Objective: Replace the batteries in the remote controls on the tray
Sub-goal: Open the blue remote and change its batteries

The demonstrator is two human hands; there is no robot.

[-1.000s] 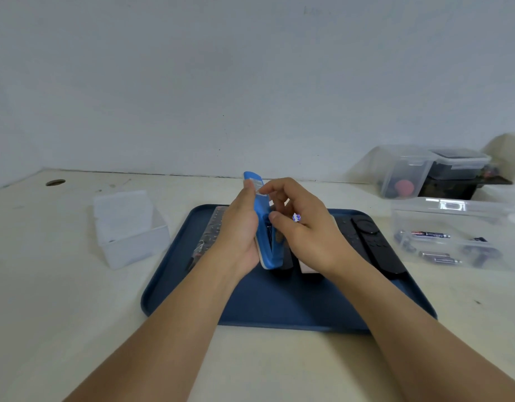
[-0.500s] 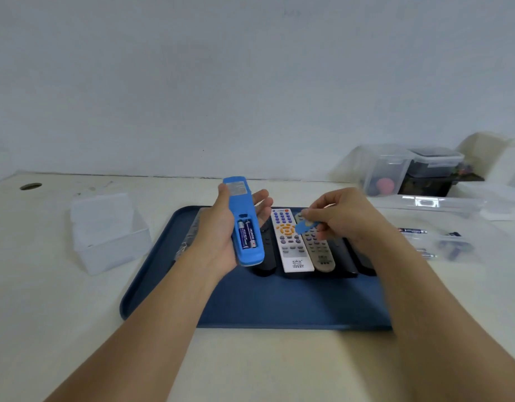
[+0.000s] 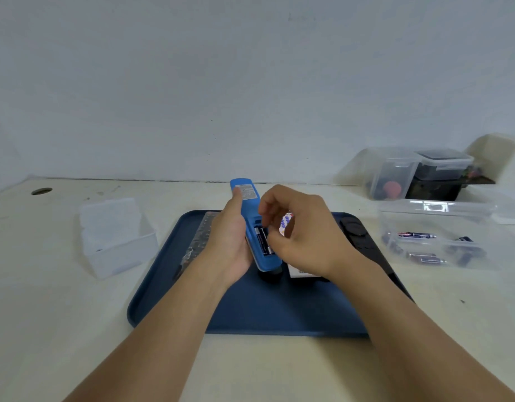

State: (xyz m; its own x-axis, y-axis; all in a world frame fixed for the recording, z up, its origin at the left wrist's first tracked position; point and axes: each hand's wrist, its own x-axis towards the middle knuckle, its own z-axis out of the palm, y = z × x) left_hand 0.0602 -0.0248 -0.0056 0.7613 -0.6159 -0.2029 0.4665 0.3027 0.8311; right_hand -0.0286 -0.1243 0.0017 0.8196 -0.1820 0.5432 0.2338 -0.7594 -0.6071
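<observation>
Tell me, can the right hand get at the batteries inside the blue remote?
Probably yes. The left hand holds the blue remote with its back up and cover off, so the batteries lie bare. The right hand hovers beside them, fingers curled, nothing between.

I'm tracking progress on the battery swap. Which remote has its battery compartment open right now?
The blue remote, held above the tray in the left hand; its back shows two batteries. The other remotes lie on the tray.

A cream tabletop meets a pale grey wall. At ten o'clock a round dark hole; at two o'clock, stacked clear lidded plastic boxes.
</observation>
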